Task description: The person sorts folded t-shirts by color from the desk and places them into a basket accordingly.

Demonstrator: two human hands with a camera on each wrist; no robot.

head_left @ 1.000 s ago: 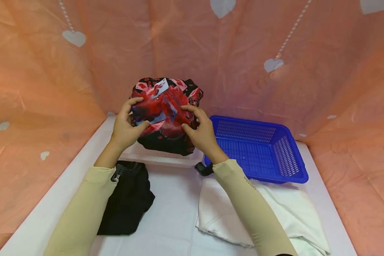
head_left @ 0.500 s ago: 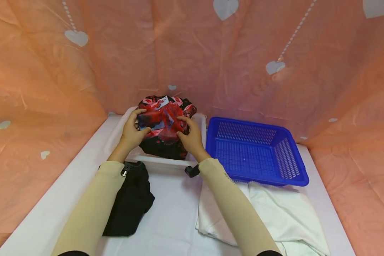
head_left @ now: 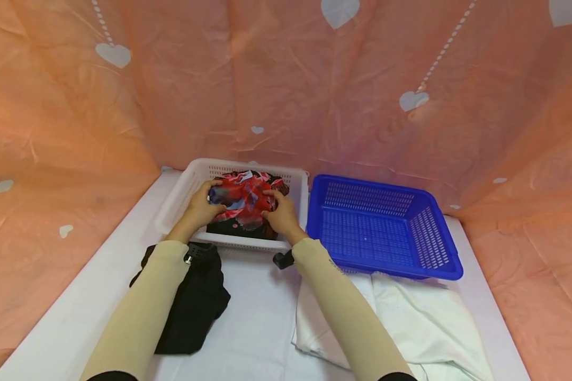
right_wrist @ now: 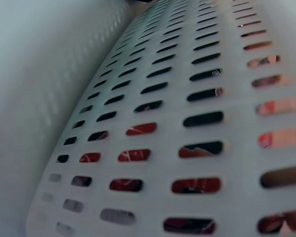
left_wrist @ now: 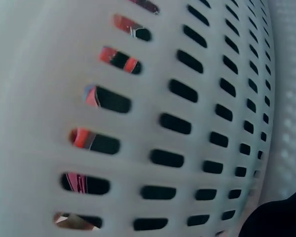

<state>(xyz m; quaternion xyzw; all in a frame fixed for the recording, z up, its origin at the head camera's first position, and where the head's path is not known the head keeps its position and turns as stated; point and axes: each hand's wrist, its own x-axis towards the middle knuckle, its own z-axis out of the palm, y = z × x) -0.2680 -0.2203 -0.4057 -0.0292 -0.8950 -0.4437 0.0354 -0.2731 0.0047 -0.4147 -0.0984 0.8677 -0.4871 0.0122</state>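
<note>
A folded black-and-red garment with a playing-card print lies inside the white slotted basket, at the back left of the table in the head view. My left hand grips its left side, and my right hand grips the right side, thumbs and fingertips on the top face. Both wrist views look at the basket's outside: red and black cloth shows through the slots of the white wall in the left wrist view and of the wall in the right one. The garment's underside is hidden.
To the right of the white basket stands a blue slotted basket with nothing in it. Folded white cloth lies in front of that one. A crumpled black cloth is partly under my left forearm. An orange curtain backs the table.
Both hands have lowered the printed garment from above the white basket down into it, keeping their grip. The forearms have come down with it, and the basket's far rim now shows.
</note>
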